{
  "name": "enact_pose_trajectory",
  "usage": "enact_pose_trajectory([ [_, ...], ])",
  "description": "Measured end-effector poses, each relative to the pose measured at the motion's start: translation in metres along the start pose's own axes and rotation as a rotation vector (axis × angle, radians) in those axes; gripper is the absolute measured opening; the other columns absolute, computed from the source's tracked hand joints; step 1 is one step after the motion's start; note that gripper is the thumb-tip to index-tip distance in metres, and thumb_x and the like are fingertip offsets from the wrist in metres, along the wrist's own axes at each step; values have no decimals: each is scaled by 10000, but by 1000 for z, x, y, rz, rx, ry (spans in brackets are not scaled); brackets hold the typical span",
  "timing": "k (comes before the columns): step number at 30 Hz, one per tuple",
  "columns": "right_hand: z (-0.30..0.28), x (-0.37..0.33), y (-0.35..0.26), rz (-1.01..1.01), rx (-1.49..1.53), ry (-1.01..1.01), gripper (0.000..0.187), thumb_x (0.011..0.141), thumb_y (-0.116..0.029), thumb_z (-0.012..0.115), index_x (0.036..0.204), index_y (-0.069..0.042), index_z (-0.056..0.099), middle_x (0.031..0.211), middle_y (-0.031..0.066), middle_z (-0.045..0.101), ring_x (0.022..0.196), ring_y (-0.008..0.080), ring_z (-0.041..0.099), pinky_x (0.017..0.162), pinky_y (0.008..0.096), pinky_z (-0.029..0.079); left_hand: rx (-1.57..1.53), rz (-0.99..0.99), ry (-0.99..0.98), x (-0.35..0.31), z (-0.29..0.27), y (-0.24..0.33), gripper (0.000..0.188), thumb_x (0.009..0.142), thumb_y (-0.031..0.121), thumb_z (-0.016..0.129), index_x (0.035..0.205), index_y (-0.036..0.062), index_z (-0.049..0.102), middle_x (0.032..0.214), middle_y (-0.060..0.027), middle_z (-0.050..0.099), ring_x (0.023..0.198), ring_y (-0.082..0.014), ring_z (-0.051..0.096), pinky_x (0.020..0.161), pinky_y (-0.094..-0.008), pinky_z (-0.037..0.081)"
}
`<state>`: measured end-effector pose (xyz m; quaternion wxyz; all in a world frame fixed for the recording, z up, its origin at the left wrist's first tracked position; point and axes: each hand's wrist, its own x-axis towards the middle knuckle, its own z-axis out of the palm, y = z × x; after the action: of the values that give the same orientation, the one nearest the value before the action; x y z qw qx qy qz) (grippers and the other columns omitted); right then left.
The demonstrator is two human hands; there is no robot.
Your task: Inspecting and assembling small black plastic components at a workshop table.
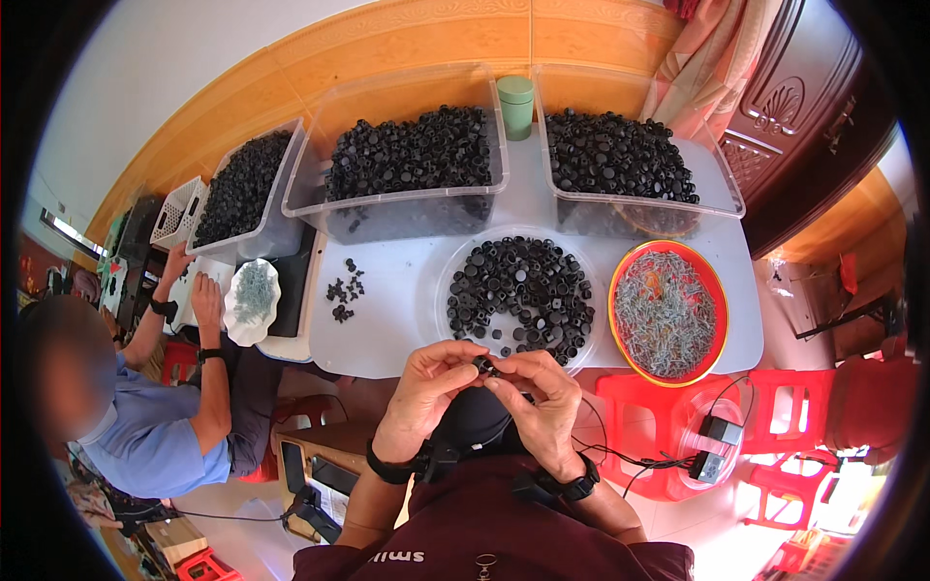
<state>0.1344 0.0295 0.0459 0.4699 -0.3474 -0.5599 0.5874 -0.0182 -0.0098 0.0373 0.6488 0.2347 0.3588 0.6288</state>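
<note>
Both hands, left hand point(426, 382) and right hand point(538, 387), pinch one small black cap point(484, 366) at the table's point(387, 329) near edge; the round dish point(520, 293) (still heaped) and red screw tray point(666, 312) suggest plenty remains.

Bright daylight, sharp centre, fisheye-bent edges, dark vignette.

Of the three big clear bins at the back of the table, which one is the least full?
The right-hand bin beside the green cup: its black caps fill only its left part, leaving bare floor at right, unlike the middle bin and left bin.
</note>
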Motion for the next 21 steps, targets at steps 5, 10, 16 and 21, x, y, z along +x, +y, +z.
enact_pose_trajectory([
  [5, 2, 1, 1, -42, -56, 39, 217, 715, 45, 707, 924, 15, 660, 870, 78, 602, 778, 141, 627, 686, 247, 550, 41, 1, 19, 0, 1, -1, 226, 816, -40, 587, 1035, -2, 622, 975, -84, 642, 881, -130, 612, 795, -262, 495],
  [10, 2, 0, -4, -21, -89, 37, 193, 706, 48, 714, 885, 32, 642, 867, 81, 607, 760, 144, 631, 678, 246, 551, 151, 48, 14, -1, -1, -2, 240, 791, -82, 578, 1013, -9, 631, 983, -95, 637, 892, -146, 609, 828, -279, 486],
  [16, 0, -4, 0, -79, -80, 23, 208, 682, 93, 716, 837, 23, 596, 891, 74, 583, 799, 127, 598, 705, 226, 523, 200, 43, 13, -4, 7, 4, 232, 768, -91, 585, 983, -22, 639, 974, -128, 623, 933, -201, 604, 865, -308, 479],
  [21, 2, -3, 10, -272, -211, 75, 213, 655, 43, 749, 813, -5, 614, 809, 88, 622, 720, 174, 623, 620, 262, 518, 199, 111, 14, -5, 7, 2, 223, 773, -92, 578, 970, -16, 650, 987, -134, 605, 952, -207, 598, 861, -314, 482],
])
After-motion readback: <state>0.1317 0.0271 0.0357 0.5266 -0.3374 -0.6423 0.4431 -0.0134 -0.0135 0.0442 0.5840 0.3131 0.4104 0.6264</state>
